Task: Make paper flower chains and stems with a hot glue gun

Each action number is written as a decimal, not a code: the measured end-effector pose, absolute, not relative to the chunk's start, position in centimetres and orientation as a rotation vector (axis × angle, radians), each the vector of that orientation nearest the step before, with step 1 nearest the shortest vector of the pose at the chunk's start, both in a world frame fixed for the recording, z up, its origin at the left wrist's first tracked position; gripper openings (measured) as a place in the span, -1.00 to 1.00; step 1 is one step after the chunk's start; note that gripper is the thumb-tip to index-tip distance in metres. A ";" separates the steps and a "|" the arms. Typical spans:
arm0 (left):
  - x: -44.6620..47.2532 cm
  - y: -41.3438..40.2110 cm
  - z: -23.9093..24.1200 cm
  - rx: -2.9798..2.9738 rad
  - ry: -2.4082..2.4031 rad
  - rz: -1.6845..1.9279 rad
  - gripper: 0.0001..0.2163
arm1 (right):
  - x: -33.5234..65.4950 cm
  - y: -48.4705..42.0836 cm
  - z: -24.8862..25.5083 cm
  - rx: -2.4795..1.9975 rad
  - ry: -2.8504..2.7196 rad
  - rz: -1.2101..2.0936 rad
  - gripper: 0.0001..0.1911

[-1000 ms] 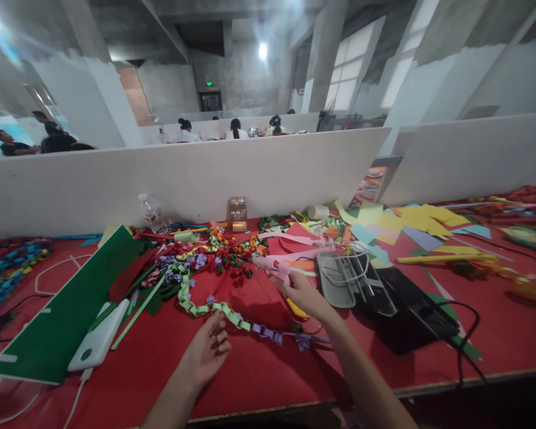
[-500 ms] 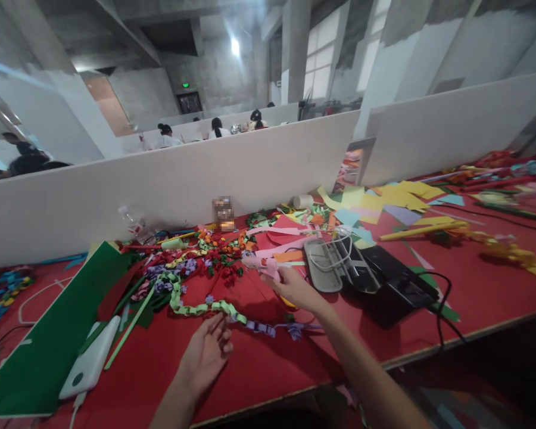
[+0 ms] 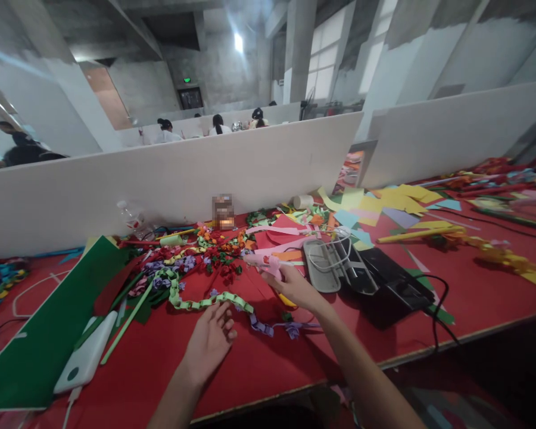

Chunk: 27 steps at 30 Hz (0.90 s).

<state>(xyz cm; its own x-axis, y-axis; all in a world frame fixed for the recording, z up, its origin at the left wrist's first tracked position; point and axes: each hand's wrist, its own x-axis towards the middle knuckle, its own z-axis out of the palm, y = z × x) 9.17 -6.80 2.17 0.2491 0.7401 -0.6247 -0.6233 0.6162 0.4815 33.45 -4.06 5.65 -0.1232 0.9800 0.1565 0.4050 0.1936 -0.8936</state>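
In my right hand (image 3: 290, 286) is a pink hot glue gun (image 3: 268, 263), its nozzle aimed left over the table. My left hand (image 3: 212, 333), palm partly upward and fingers curled, is at the near edge of a green and purple paper chain (image 3: 190, 302). Its fingertips appear to pinch the chain's middle links, though the contact is partly hidden. The chain curves from the pile of paper flowers on the left toward a purple paper flower (image 3: 292, 329) below my right wrist.
Paper flowers (image 3: 218, 259) heap beyond my hands. To the right are an open grey case (image 3: 321, 268), a black box (image 3: 388, 292) with a cable, and paper sheets (image 3: 397, 196). A green board (image 3: 49, 333) and white power bank (image 3: 84, 357) lie left. A white partition (image 3: 161, 179) stands behind.
My left hand has moved slightly up and right along the chain, and the chain's middle links have shifted upward. My right hand keeps the glue gun in almost the same place.
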 end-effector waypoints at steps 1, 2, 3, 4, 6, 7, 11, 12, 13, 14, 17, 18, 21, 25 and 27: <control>9.4 -6.7 2.2 0.163 0.970 0.934 -0.84 | 33.4 -4.0 5.7 -1.331 -1.665 0.896 -0.56; 9.7 -6.6 2.2 0.184 1.006 0.934 -0.82 | 33.3 -3.9 5.7 -1.331 -1.664 0.888 -0.56; 10.0 -6.5 2.3 0.206 1.030 0.938 -0.80 | 33.2 -3.8 5.7 -1.326 -1.665 0.879 -0.56; 10.4 -6.5 2.2 0.228 1.032 0.948 -0.79 | 33.1 -3.8 5.6 -1.318 -1.672 0.874 -0.57; 11.0 -6.5 2.1 0.238 0.992 0.997 -0.78 | 33.0 -3.8 5.5 -1.303 -1.693 0.879 -0.57; 11.2 -6.5 2.0 0.219 0.967 1.036 -0.78 | 33.0 -3.8 5.4 -1.304 -1.703 0.885 -0.57; 11.7 -6.3 1.1 0.079 0.940 1.230 -0.81 | 33.1 -3.7 5.0 -1.365 -1.725 0.860 -0.53; 11.7 -6.2 0.8 0.055 0.942 1.277 -0.81 | 33.1 -3.7 4.9 -1.378 -1.725 0.846 -0.52; 11.6 -6.1 0.6 0.041 0.937 1.309 -0.81 | 33.0 -3.7 4.8 -1.385 -1.721 0.837 -0.52; 11.5 -6.0 0.3 0.033 0.927 1.323 -0.81 | 33.0 -3.7 4.7 -1.390 -1.714 0.835 -0.52; 11.0 -5.8 -0.4 0.029 0.870 1.274 -0.83 | 32.6 -3.6 4.4 -1.399 -1.690 0.871 -0.51; 10.9 -5.8 -0.6 0.036 0.848 1.252 -0.84 | 32.5 -3.5 4.3 -1.404 -1.681 0.886 -0.50; 10.4 -5.7 -1.3 0.076 0.812 1.230 -0.87 | 32.2 -3.3 3.9 -1.417 -1.656 0.918 -0.47; 9.5 -5.4 -2.3 0.140 0.796 1.209 -0.88 | 32.0 -3.0 3.4 -1.374 -1.642 0.944 -0.46; 9.2 -5.2 -3.0 0.121 0.797 1.193 -0.88 | 31.9 -2.9 3.0 -1.337 -1.615 0.966 -0.46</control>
